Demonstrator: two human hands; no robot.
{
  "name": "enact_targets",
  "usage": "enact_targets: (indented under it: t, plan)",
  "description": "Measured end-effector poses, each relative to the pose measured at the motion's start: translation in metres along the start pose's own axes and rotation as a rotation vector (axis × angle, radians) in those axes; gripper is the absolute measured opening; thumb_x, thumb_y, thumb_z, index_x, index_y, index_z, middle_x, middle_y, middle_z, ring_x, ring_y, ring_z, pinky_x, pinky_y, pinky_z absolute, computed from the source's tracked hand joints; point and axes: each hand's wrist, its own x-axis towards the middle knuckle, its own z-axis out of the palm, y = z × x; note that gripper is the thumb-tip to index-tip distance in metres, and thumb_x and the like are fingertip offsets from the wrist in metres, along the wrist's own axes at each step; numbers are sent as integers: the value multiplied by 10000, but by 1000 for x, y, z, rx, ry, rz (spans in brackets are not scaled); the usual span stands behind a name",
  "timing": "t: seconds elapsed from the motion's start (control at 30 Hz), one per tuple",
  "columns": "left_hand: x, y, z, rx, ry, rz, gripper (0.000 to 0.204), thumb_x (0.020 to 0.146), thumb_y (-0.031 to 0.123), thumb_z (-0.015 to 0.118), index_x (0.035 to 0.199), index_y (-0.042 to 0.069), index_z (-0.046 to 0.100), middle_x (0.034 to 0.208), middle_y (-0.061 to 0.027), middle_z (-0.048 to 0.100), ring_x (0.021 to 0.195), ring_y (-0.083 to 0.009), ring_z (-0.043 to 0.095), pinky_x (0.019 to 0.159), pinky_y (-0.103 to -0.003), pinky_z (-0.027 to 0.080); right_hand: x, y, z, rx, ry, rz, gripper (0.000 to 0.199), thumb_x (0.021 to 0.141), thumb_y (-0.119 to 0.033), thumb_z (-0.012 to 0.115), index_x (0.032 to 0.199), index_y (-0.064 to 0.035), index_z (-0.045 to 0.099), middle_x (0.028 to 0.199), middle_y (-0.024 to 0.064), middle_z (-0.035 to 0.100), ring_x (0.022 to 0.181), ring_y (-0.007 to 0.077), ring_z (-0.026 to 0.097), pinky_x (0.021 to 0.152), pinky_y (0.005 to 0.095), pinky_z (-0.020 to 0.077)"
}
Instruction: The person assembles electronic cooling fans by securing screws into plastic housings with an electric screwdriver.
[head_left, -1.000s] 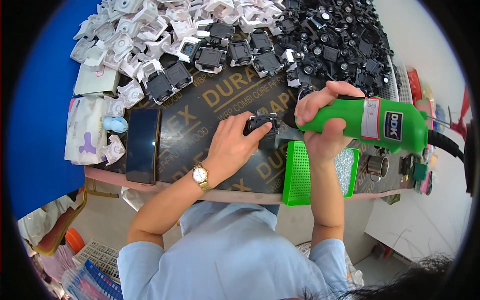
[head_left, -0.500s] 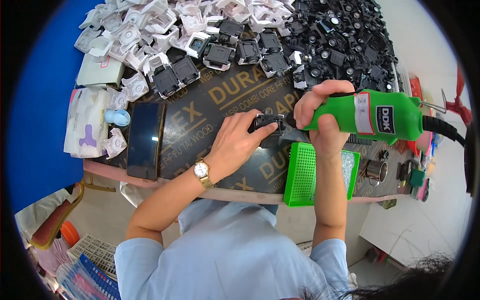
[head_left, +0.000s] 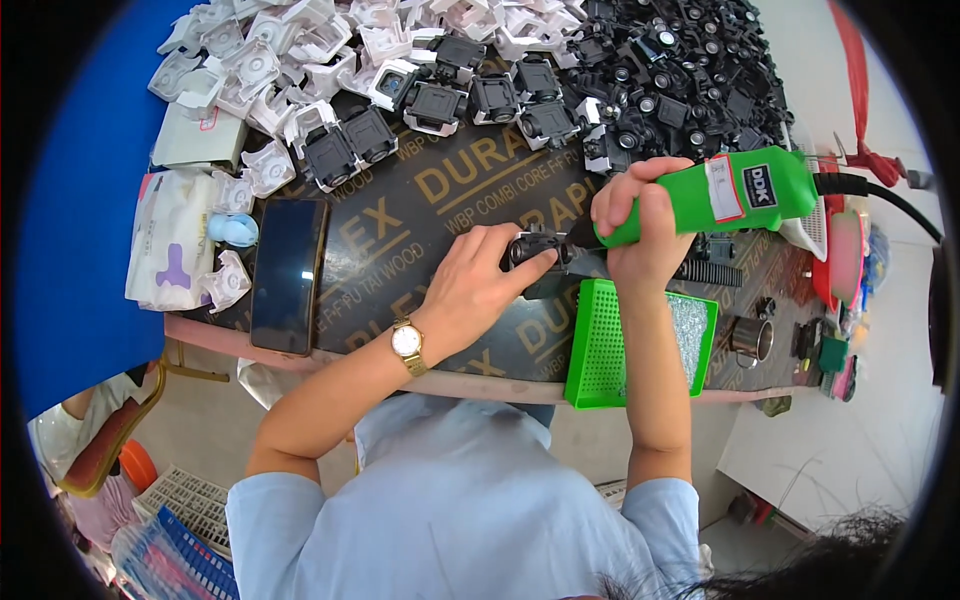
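My left hand [head_left: 474, 277], with a gold wristwatch [head_left: 407, 341] on its wrist, grips a small black plastic housing [head_left: 541, 262] on the dark tabletop. Thumb and fingers press on its sides and top. A green electric screwdriver [head_left: 722, 192] is held in my right hand [head_left: 645, 215], lying slanted with its cable end up to the right. Its dark nose points at the housing's right side; whether the bit touches is hidden. Just below my right hand sits a green perforated tray [head_left: 597, 345] holding many small shiny screws [head_left: 688, 330], partly covered by my forearm.
White plastic shells [head_left: 250, 65] pile up at the far left, black parts [head_left: 680, 90] at the far right, with several joined units [head_left: 435, 107] between. A phone [head_left: 288, 275] and a tissue pack [head_left: 172, 240] lie left. A metal cup [head_left: 750, 340] stands right.
The screwdriver has come down and left, tilting more, so its nose is now close against the housing. My left hand still holds the housing in nearly the same spot.
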Motion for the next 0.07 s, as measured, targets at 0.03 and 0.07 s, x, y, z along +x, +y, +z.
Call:
enact_targets:
  t: [0.03,0.07]
  plan:
    - [-1,1,1,16,-13,-1,507,667,11,642,1140,193,616,1097,-132,521,945,-290,514,825,-387,437,-1,0,1,-8,2,-12,215,874,-173,538,1009,-30,449,592,62,457,475,156,431,468,302,389]
    - [-1,2,2,14,-11,3,507,667,11,642,1140,193,616,1097,-132,521,945,-290,514,825,-387,437,-4,2,2,-17,4,-24,219,872,-173,543,1009,-31,449,596,64,462,472,161,432,474,304,393]
